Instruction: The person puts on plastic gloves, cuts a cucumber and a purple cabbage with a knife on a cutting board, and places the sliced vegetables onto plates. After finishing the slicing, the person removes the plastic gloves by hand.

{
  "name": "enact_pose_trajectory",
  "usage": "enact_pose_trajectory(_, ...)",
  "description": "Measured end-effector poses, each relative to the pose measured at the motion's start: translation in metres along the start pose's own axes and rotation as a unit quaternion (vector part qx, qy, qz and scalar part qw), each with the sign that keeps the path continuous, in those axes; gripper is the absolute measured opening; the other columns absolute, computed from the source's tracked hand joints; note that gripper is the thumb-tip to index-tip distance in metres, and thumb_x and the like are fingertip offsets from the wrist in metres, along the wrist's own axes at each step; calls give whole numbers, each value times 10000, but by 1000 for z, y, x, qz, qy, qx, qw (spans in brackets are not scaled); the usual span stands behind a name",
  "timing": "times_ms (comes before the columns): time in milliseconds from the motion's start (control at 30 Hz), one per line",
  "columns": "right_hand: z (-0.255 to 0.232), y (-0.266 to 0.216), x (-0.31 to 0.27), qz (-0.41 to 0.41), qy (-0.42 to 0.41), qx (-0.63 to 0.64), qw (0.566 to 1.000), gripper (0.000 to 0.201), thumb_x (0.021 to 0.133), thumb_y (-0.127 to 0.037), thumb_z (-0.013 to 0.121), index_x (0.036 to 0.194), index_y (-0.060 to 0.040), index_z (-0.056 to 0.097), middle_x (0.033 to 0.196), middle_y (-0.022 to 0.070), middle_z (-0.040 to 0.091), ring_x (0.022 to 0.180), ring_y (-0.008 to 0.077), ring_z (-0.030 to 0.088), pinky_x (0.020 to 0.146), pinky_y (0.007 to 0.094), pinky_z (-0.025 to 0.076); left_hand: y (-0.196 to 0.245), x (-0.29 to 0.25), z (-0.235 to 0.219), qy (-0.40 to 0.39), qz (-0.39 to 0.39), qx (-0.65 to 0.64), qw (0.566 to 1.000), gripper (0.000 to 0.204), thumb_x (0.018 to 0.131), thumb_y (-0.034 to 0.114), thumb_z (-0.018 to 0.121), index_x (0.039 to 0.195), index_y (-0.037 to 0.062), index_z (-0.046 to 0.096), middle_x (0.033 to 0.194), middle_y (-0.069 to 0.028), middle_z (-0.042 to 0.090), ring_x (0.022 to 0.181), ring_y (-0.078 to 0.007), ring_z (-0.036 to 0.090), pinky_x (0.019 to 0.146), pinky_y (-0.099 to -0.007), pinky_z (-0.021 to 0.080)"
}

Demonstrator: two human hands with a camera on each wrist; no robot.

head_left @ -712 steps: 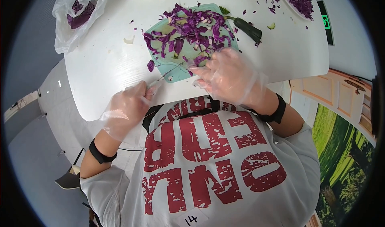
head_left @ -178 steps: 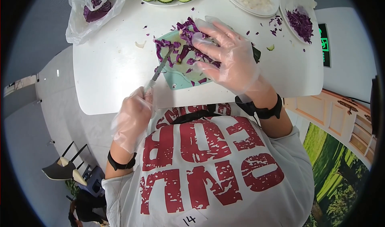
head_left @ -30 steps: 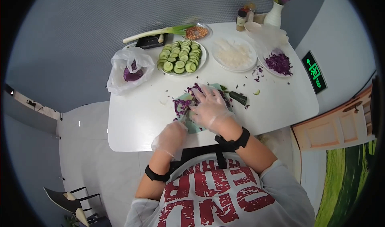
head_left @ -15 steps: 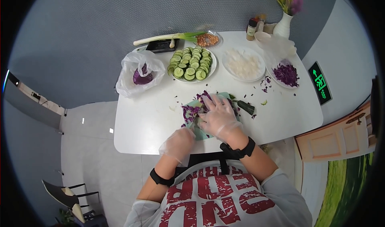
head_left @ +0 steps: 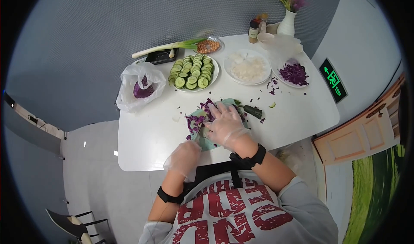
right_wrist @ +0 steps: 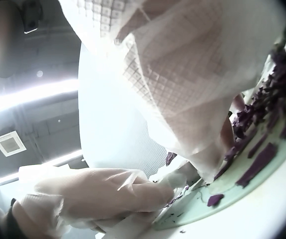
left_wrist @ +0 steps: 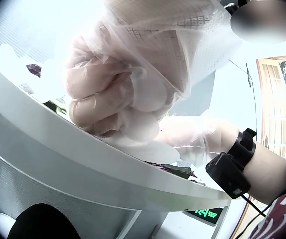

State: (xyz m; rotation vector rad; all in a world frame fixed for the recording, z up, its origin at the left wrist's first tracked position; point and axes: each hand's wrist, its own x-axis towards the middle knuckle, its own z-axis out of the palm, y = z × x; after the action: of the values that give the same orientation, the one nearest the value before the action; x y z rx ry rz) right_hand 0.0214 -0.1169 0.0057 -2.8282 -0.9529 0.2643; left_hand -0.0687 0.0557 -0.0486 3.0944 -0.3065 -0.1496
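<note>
In the head view my gloved left hand (head_left: 183,157) grips a knife (head_left: 199,134) by its handle at the table's front edge. The blade points away over the left part of a pale green cutting board (head_left: 209,145), and little of it shows. My gloved right hand (head_left: 226,127) lies with fingers spread over chopped purple cabbage (head_left: 195,121) on the board, hiding much of the pile. In the left wrist view the left fingers (left_wrist: 100,107) are curled tight. Cut strips of cabbage (right_wrist: 257,167) lie on the board beside the right hand in the right wrist view.
A dark green cucumber end (head_left: 252,111) lies right of the board. Behind are sliced cucumbers (head_left: 192,73), a plate of white shreds (head_left: 248,69), shredded purple cabbage (head_left: 294,74) and a plastic bag (head_left: 125,95) holding cabbage. Spring onion (head_left: 159,50), jars and a vase (head_left: 286,23) stand farther back.
The head view has tilted up since the oldest frames, showing more of the table. My right hand has gone from the board's front edge to spread over the cabbage; the knife stays in my left.
</note>
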Motion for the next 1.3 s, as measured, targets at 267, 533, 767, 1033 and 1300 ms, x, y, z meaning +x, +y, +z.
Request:
enact_pose_trajectory(267, 4, -1, 0, 7, 8, 28, 1000, 432, 868, -418, 562, 1245, -240, 675, 1569, 140, 301, 1460, 325, 223, 1183, 488, 129, 3, -5, -1, 6, -30, -4, 1000, 205, 895, 138, 498, 849, 16, 656, 870, -181, 664, 799, -355, 678, 682, -447, 562)
enact_pose_trajectory(533, 13, 0, 3, 5, 28, 41, 999, 402, 871, -424, 582, 1215, -248, 693, 1588, 98, 272, 1469, 278, 202, 1184, 464, 128, 8, -8, 14, 116, -61, -66, 989, 136, 844, 133, 528, 805, 51, 628, 796, -146, 642, 724, -328, 658, 610, -434, 543)
enact_pose_trajectory(767, 9, -2, 5, 13, 17, 20, 1000, 386, 854, -434, 618, 1194, -271, 703, 1570, 93, 313, 1447, 299, 255, 1180, 462, 140, 7, -6, 16, 126, -79, -76, 986, 198, 887, 170, 516, 783, 40, 623, 727, -159, 636, 656, -353, 650, 604, -454, 537)
enact_pose_trajectory(1033, 11, 5, 7, -1, 37, 24, 999, 366, 824, -401, 639, 1158, -276, 721, 1557, 101, 334, 1427, 312, 297, 1165, 469, 198, 13, -5, -4, 125, -72, -76, 987, 97, 735, 117, 576, 720, 44, 638, 670, -126, 622, 612, -298, 669, 505, -384, 544)
enact_pose_trajectory(1300, 15, 9, 5, -20, 26, 39, 999, 429, 842, -434, 619, 1231, -262, 677, 1565, 116, 311, 1443, 316, 267, 1172, 478, 188, 12, -4, -9, 60, -145, -197, 968, 221, 856, 167, 526, 740, 29, 655, 709, -189, 664, 660, -370, 678, 575, -452, 553)
